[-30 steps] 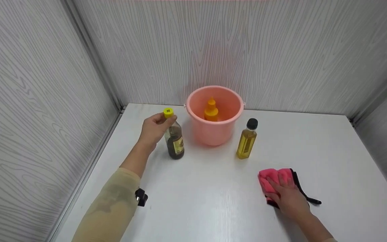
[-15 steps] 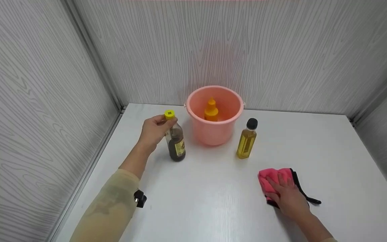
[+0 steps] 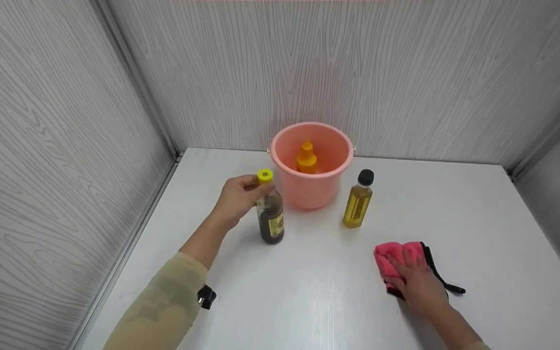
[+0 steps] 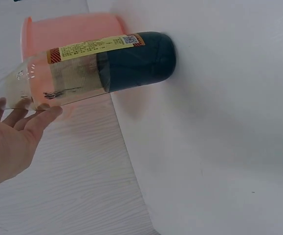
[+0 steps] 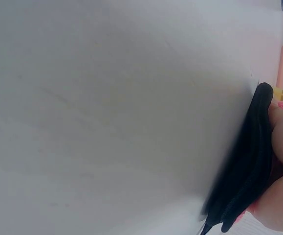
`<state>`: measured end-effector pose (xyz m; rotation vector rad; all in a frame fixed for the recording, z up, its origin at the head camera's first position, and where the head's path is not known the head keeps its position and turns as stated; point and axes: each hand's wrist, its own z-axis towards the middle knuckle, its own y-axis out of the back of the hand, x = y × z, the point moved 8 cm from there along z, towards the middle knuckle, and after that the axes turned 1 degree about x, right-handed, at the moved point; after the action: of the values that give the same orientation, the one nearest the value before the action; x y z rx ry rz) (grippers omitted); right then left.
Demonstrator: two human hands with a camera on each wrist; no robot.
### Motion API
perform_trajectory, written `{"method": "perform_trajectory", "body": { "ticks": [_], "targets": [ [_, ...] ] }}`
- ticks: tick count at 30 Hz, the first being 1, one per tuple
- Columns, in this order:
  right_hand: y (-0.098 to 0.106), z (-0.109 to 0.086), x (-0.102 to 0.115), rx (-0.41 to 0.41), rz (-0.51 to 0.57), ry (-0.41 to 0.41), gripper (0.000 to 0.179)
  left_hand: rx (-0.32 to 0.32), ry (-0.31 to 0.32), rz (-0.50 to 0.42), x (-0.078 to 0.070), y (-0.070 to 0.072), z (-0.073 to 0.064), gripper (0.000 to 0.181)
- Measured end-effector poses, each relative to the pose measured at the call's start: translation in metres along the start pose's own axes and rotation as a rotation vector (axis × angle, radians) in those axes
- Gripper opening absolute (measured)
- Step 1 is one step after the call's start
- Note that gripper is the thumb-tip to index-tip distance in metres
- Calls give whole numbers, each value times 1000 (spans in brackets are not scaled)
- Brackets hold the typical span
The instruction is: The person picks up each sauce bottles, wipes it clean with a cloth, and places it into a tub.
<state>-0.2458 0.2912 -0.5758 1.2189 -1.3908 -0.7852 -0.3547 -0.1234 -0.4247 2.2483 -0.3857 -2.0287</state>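
My left hand (image 3: 238,199) grips the neck of a glass bottle of dark sauce (image 3: 271,223), just under its yellow cap (image 3: 265,176). The bottle is upright, in front of the pink bucket's left side; whether its base touches the table I cannot tell. In the left wrist view the bottle (image 4: 136,61) shows its label and dark liquid, with my fingers at the neck. On the right, my right hand (image 3: 421,287) rests on a folded pink cloth (image 3: 394,255) with black edging, fingers spread. The cloth's black edge (image 5: 249,156) shows in the right wrist view.
A pink bucket (image 3: 309,189) stands at the back middle, with a yellow-orange squeeze bottle (image 3: 306,160) inside. Right of it stands a black-capped bottle of yellow oil (image 3: 358,204). The white table (image 3: 304,301) is bounded by grey wood-grain walls (image 3: 406,73).
My left hand has moved the sauce bottle to the right and a little nearer to me. My right hand has stayed on the cloth.
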Motion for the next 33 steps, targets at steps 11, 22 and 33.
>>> {"method": "perform_trajectory", "body": {
  "ticks": [11,22,33],
  "targets": [
    [0,2,1,-23,-3,-10,66,176,-54,-7,-11,-55,-10,38],
    [-5,6,4,7,25,-42,67,256,-62,-22,-17,-89,-17,35],
    [-3,5,5,-36,31,-3,66,330,-99,-57,-24,-119,-20,28]
  ]
}}
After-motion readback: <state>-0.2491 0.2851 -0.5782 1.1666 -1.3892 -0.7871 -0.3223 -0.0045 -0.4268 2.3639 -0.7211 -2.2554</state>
